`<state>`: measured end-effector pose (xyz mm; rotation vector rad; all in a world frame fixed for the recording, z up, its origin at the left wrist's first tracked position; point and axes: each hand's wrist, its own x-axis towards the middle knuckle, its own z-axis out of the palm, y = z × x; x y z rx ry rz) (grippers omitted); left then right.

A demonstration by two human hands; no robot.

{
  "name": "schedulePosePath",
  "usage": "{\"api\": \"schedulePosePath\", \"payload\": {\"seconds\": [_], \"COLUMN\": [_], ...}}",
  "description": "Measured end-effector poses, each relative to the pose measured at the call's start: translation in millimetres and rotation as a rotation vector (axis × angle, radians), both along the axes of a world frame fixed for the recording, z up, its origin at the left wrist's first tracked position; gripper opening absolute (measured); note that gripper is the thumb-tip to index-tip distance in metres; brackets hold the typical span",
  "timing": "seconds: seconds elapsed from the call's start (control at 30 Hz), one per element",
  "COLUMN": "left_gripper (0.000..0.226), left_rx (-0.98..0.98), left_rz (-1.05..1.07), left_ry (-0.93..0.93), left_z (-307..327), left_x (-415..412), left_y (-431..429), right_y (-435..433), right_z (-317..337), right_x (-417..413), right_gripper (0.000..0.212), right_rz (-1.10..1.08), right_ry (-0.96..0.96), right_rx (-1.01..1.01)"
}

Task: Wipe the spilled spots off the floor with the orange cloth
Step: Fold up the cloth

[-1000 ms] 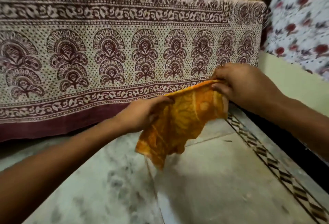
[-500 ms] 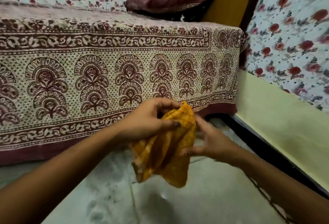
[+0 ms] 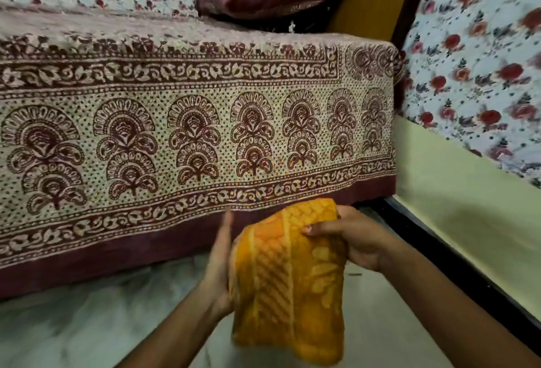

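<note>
From where I watch, no wiping has begun; the orange cloth (image 3: 287, 282) hangs in the air between both hands, above the pale marble floor (image 3: 87, 326) and not touching it; I judge the job to be in its preparation, the cloth being folded or gathered into a pad, with all the wiping left to do. I cannot make out any spilled spots on the visible floor, only grey veining, so where the wiping should start is unclear to me. The right hand (image 3: 357, 239) grips the cloth's top edge, thumb on the near face and fingers curled behind; the left hand (image 3: 219, 265) lies flat and open against the cloth's left side, fingers straight and pointing up, pressing rather than pinching. The cloth's long axis runs roughly vertical, folded top up by the bedcover (image 3: 187, 133) hem, loose lower edge pointing down at the floor.
</note>
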<state>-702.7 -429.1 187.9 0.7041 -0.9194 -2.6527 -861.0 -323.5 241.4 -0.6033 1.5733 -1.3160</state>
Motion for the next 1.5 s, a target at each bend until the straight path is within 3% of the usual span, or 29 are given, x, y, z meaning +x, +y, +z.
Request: {"api": "schedulePosePath", "payload": {"seconds": [0.07, 0.23, 0.3, 0.37, 0.43, 0.47, 0.53, 0.63, 0.73, 0.8, 0.87, 1.0, 1.07, 1.23, 1.33, 1.4, 1.5], "left_gripper": [0.036, 0.054, 0.070, 0.103, 0.136, 0.142, 0.130, 0.098, 0.077, 0.042, 0.018, 0.025, 0.035, 0.024, 0.026, 0.026, 0.024], "left_rx": [-0.077, -0.356, -0.430, -0.486, -0.551, -0.633, -0.886, -1.159, -1.038, -1.139, -1.265, -1.423, -1.608, -2.023, -2.092, -2.070, -2.017], "left_rz": [-0.040, -0.028, 0.033, 0.080, 0.012, -0.090, -0.301, -0.489, -0.484, -0.490, -0.508, -0.413, -0.294, -0.067, 0.058, 0.161, 0.326], "left_ry": [-0.087, -0.272, -0.354, -0.413, -0.430, -0.439, -0.495, -0.550, -0.546, -0.560, -0.569, -0.584, -0.572, -0.545, -0.616, -0.605, -0.519], "left_z": [14, 5, 13, 21, 45, 64, 98, 146, 206, 257, 309, 424, 489, 629, 684, 713, 747], "left_x": [-13, -41, -52, -59, -60, -59, -57, -51, -39, -32, -27, -18, -11, 17, 38, 51, 66], "left_y": [-6, -41, -50, -59, -61, -57, -54, -50, -56, -62, -60, -28, -8, 32, 53, 62, 79], "right_y": [0, -14, -20, -26, -28, -27, -25, -18, -6, 2, 11, 30, 40, 73, 91, 103, 123], "right_z": [-7, -19, -18, -10, 12, 24, 56, 109, 170, 215, 257, 363, 425, 562, 620, 652, 678], "right_x": [-19, -62, -69, -71, -74, -74, -71, -65, -56, -49, -40, -23, -19, -6, 10, 23, 54], "right_gripper": [0.033, 0.043, 0.045, 0.054, 0.054, 0.047, 0.030, 0.027, 0.038, 0.056, 0.061, 0.062, 0.060, 0.031, 0.026, 0.030, 0.049], "right_rz": [0.024, 0.037, -0.005, -0.061, -0.090, -0.066, 0.002, 0.027, 0.084, 0.126, 0.135, 0.185, 0.176, 0.190, 0.145, 0.031, -0.376], "right_ry": [-0.018, 0.119, 0.096, 0.057, 0.043, 0.071, 0.175, 0.274, 0.269, 0.335, 0.423, 0.707, 0.758, 0.903, 0.936, 0.930, 1.011], "right_rx": [0.036, 0.135, 0.153, 0.162, 0.155, 0.144, 0.131, 0.113, 0.102, 0.121, 0.141, 0.231, 0.249, 0.291, 0.166, 0.103, -0.044]}}
